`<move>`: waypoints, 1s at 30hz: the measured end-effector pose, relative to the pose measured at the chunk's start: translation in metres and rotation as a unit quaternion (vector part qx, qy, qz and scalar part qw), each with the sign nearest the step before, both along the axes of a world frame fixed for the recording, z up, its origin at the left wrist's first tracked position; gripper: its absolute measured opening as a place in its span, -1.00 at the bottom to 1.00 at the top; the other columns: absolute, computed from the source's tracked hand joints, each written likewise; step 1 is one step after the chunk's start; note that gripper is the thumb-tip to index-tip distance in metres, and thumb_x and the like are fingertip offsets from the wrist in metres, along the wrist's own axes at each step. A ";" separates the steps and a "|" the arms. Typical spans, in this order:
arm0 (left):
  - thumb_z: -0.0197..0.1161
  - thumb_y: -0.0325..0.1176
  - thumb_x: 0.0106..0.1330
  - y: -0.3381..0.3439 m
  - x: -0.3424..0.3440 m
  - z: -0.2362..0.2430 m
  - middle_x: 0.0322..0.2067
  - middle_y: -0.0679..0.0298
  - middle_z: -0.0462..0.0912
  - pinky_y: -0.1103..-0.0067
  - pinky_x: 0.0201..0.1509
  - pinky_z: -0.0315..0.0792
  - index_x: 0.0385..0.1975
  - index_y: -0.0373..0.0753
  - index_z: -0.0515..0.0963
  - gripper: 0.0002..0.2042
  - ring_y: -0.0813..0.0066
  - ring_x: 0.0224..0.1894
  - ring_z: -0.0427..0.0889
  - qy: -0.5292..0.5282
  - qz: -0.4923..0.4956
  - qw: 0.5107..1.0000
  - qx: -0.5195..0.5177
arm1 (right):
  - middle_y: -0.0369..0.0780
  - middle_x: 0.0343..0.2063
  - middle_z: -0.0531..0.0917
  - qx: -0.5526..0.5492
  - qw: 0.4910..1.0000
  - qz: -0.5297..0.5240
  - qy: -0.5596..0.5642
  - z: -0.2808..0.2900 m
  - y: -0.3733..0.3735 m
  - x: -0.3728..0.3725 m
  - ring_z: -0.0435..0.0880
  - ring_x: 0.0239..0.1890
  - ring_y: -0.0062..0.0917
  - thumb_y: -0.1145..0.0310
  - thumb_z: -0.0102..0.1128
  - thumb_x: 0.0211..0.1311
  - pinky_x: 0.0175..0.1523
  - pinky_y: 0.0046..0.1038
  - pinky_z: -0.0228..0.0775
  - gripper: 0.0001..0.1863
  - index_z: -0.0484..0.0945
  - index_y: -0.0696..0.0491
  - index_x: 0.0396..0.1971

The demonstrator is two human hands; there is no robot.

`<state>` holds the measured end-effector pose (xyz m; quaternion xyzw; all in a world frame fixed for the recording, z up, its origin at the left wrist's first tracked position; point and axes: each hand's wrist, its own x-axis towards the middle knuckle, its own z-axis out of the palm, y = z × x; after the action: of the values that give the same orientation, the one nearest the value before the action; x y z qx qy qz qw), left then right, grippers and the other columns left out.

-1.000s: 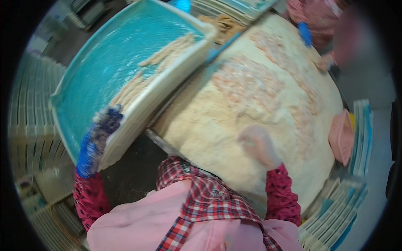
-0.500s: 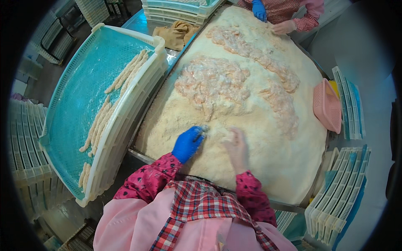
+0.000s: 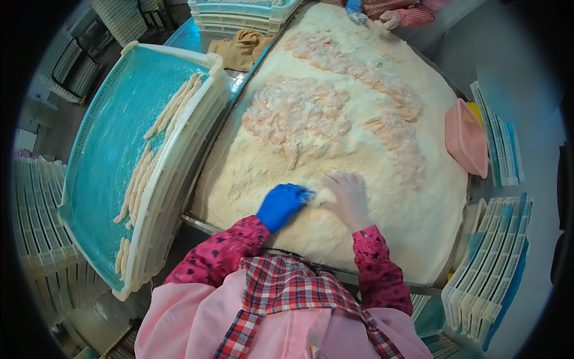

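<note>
My left hand [image 3: 281,206], in a blue glove, is low over the near part of a wide bed of pale crumbs [image 3: 239,185]. Its fingers are curled together, tips dusted with crumbs; what they pinch is hidden. Close on its right is my right hand [image 3: 348,197], in a thin pale glove, its fingers stretched toward the left hand and its thumb apart. A small crumb-covered lump [image 3: 318,196] lies between the two. Beyond my hands, a heap of raw pinkish meat pieces [image 3: 296,113] rests on the crumbs, with a longer band of meat [image 3: 365,75] farther back right.
At left, a stack of white trays tops out in a turquoise-lined tray [image 3: 101,149] with several coated strips [image 3: 139,179]. A brown cloth [image 3: 240,49] lies behind it. A pink basket [image 3: 466,139] and upright trays [image 3: 487,269] stand at right. A co-worker's hands [image 3: 357,13] are at the far edge.
My left hand has shifted slightly right. My right hand has opened out, its fingers now spread over the crumbs. The co-worker's gloved hands have come closer together.
</note>
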<state>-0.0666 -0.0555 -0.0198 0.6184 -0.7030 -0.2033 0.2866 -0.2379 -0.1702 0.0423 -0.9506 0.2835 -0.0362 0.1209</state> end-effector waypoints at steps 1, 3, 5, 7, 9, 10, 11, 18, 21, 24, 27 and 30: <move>0.16 -0.27 0.14 0.002 0.012 0.008 -0.18 0.22 0.58 0.35 -0.09 0.39 -0.12 -0.12 0.52 -0.71 0.20 -0.18 0.53 0.040 0.036 0.996 0.071 | -0.33 -0.14 0.55 -0.055 0.997 -0.017 -0.046 -0.006 -0.008 -0.013 0.44 -0.02 -0.44 0.29 0.36 -0.28 0.10 -0.28 0.13 -0.53 0.52 -0.06 -0.21; 0.15 -0.31 0.14 0.015 0.037 0.003 -0.24 0.22 0.61 0.36 -0.14 0.41 -0.20 -0.13 0.56 -0.77 0.20 -0.22 0.55 0.002 0.066 0.995 0.070 | -0.31 -0.21 0.58 -0.100 0.991 -0.071 -0.054 -0.009 -0.021 -0.050 0.46 -0.05 -0.41 0.30 0.35 -0.26 0.11 -0.27 0.14 -0.61 0.54 -0.05 -0.29; 0.15 -0.34 0.12 0.016 0.046 0.009 -0.24 0.18 0.60 0.39 -0.16 0.42 -0.19 -0.14 0.55 -0.76 0.18 -0.25 0.55 -0.030 0.043 0.998 0.020 | -0.30 -0.25 0.60 -0.128 0.982 -0.108 -0.081 -0.012 -0.024 -0.061 0.48 -0.07 -0.40 0.32 0.32 -0.20 0.11 -0.26 0.15 -0.70 0.56 -0.03 -0.35; 0.16 -0.35 0.10 0.003 0.016 0.010 -0.23 0.17 0.60 0.40 -0.16 0.42 -0.16 -0.13 0.54 -0.73 0.17 -0.23 0.54 -0.001 0.026 0.998 -0.050 | -0.29 -0.27 0.61 -0.139 0.976 -0.116 -0.122 -0.011 -0.018 -0.055 0.49 -0.10 -0.40 0.34 0.29 -0.12 0.12 -0.25 0.16 -0.79 0.56 -0.02 -0.39; 0.16 -0.37 0.08 -0.016 -0.008 0.001 -0.23 0.15 0.59 0.40 -0.15 0.41 -0.16 -0.14 0.52 -0.72 0.15 -0.25 0.54 -0.038 0.026 0.997 -0.065 | -0.26 -0.21 0.60 -0.129 0.974 -0.098 -0.158 -0.011 -0.009 -0.025 0.47 -0.06 -0.35 0.31 0.21 -0.01 0.15 -0.21 0.13 -0.80 0.56 -0.01 -0.33; 0.17 -0.38 0.06 -0.023 -0.018 -0.010 -0.25 0.13 0.59 0.40 -0.16 0.41 -0.17 -0.15 0.52 -0.72 0.12 -0.26 0.53 -0.080 0.027 0.996 -0.040 | -0.24 -0.18 0.59 -0.125 0.973 -0.089 -0.172 -0.011 -0.005 -0.014 0.46 -0.04 -0.32 0.29 0.17 0.05 0.17 -0.19 0.12 -0.80 0.56 -0.01 -0.30; 0.11 -0.38 0.16 -0.029 -0.020 0.001 -0.28 0.20 0.59 0.45 -0.21 0.42 -0.26 -0.21 0.52 -0.82 0.21 -0.34 0.54 -0.061 0.061 0.996 -0.001 | -0.21 -0.13 0.57 -0.118 0.969 -0.101 -0.190 -0.006 -0.004 -0.011 0.44 -0.01 -0.29 0.25 0.11 0.12 0.19 -0.18 0.10 -0.75 0.54 0.01 -0.23; -0.05 -0.31 0.36 0.017 -0.020 0.024 -0.19 0.25 0.52 0.62 -0.08 0.41 0.01 -0.26 0.41 -0.71 0.53 -0.20 0.52 0.870 0.176 0.435 0.150 | -0.04 0.04 0.43 0.145 0.928 -0.053 -0.338 -0.015 0.051 0.047 0.35 0.13 -0.20 0.09 -0.17 0.32 0.25 -0.23 0.09 -0.49 0.31 0.16 0.11; -0.10 -0.22 0.40 0.034 -0.020 0.020 -0.14 0.27 0.49 0.58 -0.06 0.43 0.05 -0.29 0.34 -0.65 0.52 -0.21 0.48 0.835 0.186 0.497 0.145 | -0.11 -0.15 0.53 0.126 0.927 -0.118 -0.332 -0.009 0.046 0.078 0.47 -0.02 -0.27 0.17 0.06 0.19 0.09 -0.27 0.23 -0.62 0.42 0.12 -0.10; -0.07 -0.22 0.38 0.052 -0.011 0.012 -0.15 0.30 0.49 0.62 -0.13 0.43 0.04 -0.33 0.33 -0.65 0.59 -0.32 0.44 0.924 0.118 0.315 0.181 | -0.18 -0.31 0.58 0.068 0.949 -0.188 -0.245 -0.027 0.019 0.093 0.54 -0.17 -0.34 0.32 0.21 0.05 -0.03 -0.32 0.29 -0.73 0.44 0.09 -0.26; -0.05 -0.23 0.37 0.063 0.006 0.037 -0.17 0.31 0.50 0.63 -0.18 0.42 0.04 -0.34 0.33 -0.64 0.62 -0.37 0.43 0.889 0.178 0.380 0.183 | -0.22 -0.44 0.57 0.100 0.952 -0.176 -0.230 -0.045 0.014 0.100 0.56 -0.34 -0.39 0.41 0.28 -0.05 -0.18 -0.40 0.36 -0.76 0.45 0.09 -0.36; -0.04 -0.26 0.36 0.084 0.024 0.034 -0.06 0.25 0.50 0.57 -0.19 0.43 0.02 -0.27 0.34 -0.69 0.62 -0.37 0.44 0.857 0.238 0.414 0.195 | -0.25 -0.51 0.55 0.276 0.905 -0.225 -0.232 -0.044 0.023 0.059 0.55 -0.46 -0.47 0.41 0.31 -0.08 -0.32 -0.47 0.39 -0.77 0.46 0.10 -0.41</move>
<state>-0.0422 0.0285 0.0147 0.3047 0.1409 -0.6827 0.6490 -0.1786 -0.1476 -0.0016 -0.7552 0.4523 -0.2020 0.4293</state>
